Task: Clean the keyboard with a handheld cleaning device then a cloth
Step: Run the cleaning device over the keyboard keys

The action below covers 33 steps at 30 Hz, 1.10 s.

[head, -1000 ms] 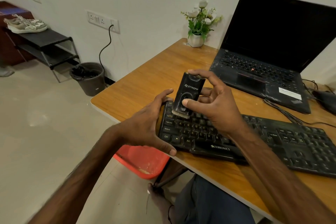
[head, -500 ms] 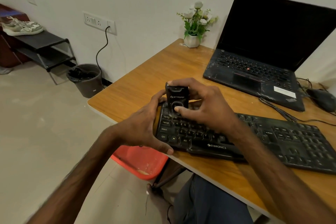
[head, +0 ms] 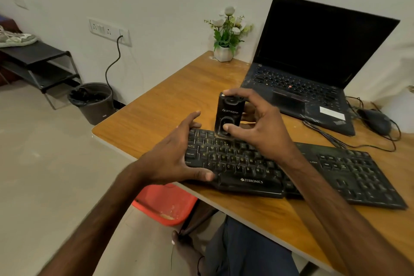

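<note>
Nearest, the left hand (head: 172, 157) clamps the left end of the keyboard (head: 280, 168), thumb on the front edge and fingers spread over the far corner, steadying it on the wooden desk (head: 156, 114). Just beyond, the right hand (head: 259, 127) pinches the black cleaning device (head: 228, 116) upright, thumb on its face and fingers over its top, its lower end on the upper key rows near the left side. This looks like step 1, the device pass; next it likely needs dragging along the rows with the keyboard held firm. No cloth is visible. Farther back sits an open laptop (head: 313, 63).
</note>
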Each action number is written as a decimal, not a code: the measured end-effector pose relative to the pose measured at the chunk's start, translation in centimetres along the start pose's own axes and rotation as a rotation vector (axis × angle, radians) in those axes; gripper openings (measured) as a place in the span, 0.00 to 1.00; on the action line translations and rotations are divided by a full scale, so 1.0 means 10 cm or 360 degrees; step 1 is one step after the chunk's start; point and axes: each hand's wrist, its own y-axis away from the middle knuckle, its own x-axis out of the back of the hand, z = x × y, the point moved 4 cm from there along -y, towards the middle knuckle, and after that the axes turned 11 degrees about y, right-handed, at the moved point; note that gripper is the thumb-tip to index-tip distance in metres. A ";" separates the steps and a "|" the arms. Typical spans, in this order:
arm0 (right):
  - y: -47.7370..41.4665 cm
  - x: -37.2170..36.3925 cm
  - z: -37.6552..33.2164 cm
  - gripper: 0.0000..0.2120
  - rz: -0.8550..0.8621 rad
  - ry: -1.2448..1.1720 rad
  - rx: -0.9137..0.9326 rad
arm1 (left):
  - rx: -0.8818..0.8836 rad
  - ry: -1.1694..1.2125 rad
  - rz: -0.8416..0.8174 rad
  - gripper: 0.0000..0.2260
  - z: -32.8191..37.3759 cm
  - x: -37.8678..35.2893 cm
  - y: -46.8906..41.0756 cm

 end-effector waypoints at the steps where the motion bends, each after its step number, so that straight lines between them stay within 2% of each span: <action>1: 0.00 -0.02 0.00 0.30 -0.0021 0.0024 0.0016 | 0.0009 0.0011 -0.0007 0.62 -0.01 0.00 0.00; 3: -0.04 -0.04 0.00 0.30 -0.0046 0.0142 0.0061 | 0.0004 -0.0016 -0.0029 0.63 -0.02 0.00 0.00; 7: -0.16 0.03 0.06 0.31 0.0017 0.0627 0.0158 | -0.0010 -0.0042 -0.0034 0.64 -0.03 0.01 0.01; 12: -0.05 -0.07 -0.13 0.29 -0.0106 0.0238 0.0271 | -0.0063 0.0074 -0.0048 0.64 -0.02 0.01 0.00; 15: -0.09 -0.21 -0.12 0.29 -0.0191 0.0334 0.0346 | -0.0081 0.0151 -0.0069 0.64 -0.02 0.00 -0.01; 19: -0.25 -0.10 0.02 0.30 -0.0020 0.0508 0.0273 | -0.0031 0.0120 -0.0058 0.65 -0.05 0.01 0.01; 22: -0.23 0.04 0.08 0.29 0.0102 0.0167 0.0133 | -0.0033 0.0110 -0.0057 0.65 -0.06 0.01 0.01; 24: -0.15 0.08 0.10 0.29 0.0037 -0.0012 0.0101 | -0.0048 0.0110 -0.0055 0.65 -0.06 0.01 0.01; 27: -0.09 0.06 0.11 0.30 -0.0178 0.0342 0.0210 | -0.0075 0.0132 -0.0064 0.65 -0.05 0.00 0.00; 30: -0.15 0.13 0.20 0.30 -0.0105 0.0739 0.0251 | -0.0074 0.0128 -0.0051 0.66 -0.04 0.00 0.00; 31: -0.16 0.16 0.22 0.31 -0.0048 0.0769 0.0242 | -0.0072 0.0124 -0.0049 0.66 -0.04 0.00 0.01; 33: -0.13 0.23 0.23 0.30 0.0068 0.0561 0.0144 | -0.0068 0.0123 -0.0049 0.65 -0.05 0.00 0.02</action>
